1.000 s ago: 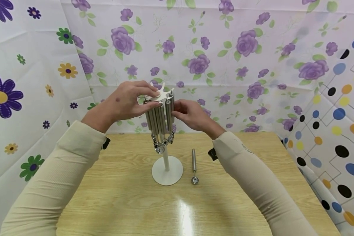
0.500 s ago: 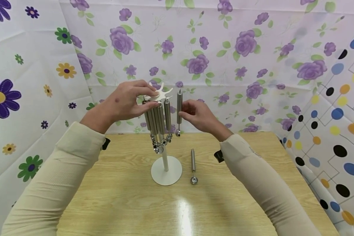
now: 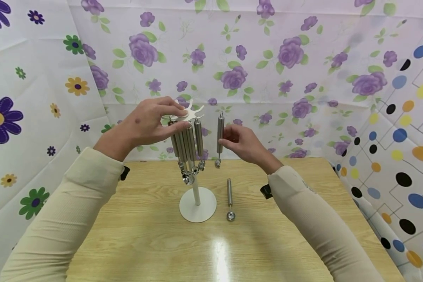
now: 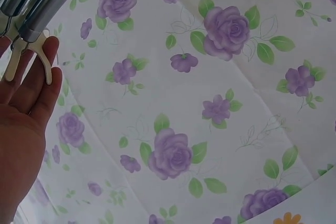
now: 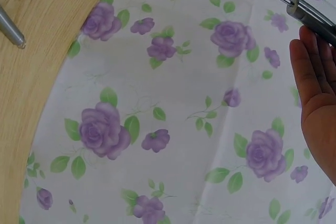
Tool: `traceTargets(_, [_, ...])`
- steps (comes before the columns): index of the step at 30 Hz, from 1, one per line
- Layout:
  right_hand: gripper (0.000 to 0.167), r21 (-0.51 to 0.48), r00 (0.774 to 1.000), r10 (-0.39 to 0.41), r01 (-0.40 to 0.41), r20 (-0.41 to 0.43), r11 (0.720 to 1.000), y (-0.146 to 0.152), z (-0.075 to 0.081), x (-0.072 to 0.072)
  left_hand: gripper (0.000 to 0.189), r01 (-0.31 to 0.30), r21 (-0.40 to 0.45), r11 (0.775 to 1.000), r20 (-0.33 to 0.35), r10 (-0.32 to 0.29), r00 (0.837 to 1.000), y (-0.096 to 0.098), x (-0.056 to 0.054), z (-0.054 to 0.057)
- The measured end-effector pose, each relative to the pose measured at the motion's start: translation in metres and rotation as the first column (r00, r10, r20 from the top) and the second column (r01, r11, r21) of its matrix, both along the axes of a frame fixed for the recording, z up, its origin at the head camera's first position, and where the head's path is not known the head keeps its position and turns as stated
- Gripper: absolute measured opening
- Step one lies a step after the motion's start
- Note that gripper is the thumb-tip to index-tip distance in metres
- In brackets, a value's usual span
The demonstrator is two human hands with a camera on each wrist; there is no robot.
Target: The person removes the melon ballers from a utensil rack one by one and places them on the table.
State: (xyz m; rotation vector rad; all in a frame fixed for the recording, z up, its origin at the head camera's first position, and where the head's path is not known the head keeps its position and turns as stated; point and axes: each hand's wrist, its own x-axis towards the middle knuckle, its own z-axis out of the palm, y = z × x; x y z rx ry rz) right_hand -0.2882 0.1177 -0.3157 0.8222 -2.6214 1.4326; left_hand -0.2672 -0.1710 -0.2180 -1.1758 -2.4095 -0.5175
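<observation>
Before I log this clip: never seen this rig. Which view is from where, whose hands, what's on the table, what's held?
No machine here, just a person's bare hands. The head camera looks forward and down; a camera on each wrist gives the other two views, mostly flowered cloth. On the wooden table stands a white stand with metal utensils hanging from it; a loose utensil lies beside its base. The left hand grips the stand's top. The right hand pinches another utensil, held upright, apart from the stand.
</observation>
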Motion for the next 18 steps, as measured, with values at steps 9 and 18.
traceTargets(9, [0.021,0.006,1.000,-0.022,0.022,0.023,1.000,0.011,-0.012,0.002,0.030,-0.024,-0.004,1.000,0.011,0.024,1.000,0.002,0.001,0.002])
traceTargets(18, [0.019,-0.014,0.999,-0.043,0.043,0.015,0.999,0.027,-0.029,0.001,0.034,-0.012,-0.038,0.999,-0.022,0.012,1.000,0.002,0.001,0.004])
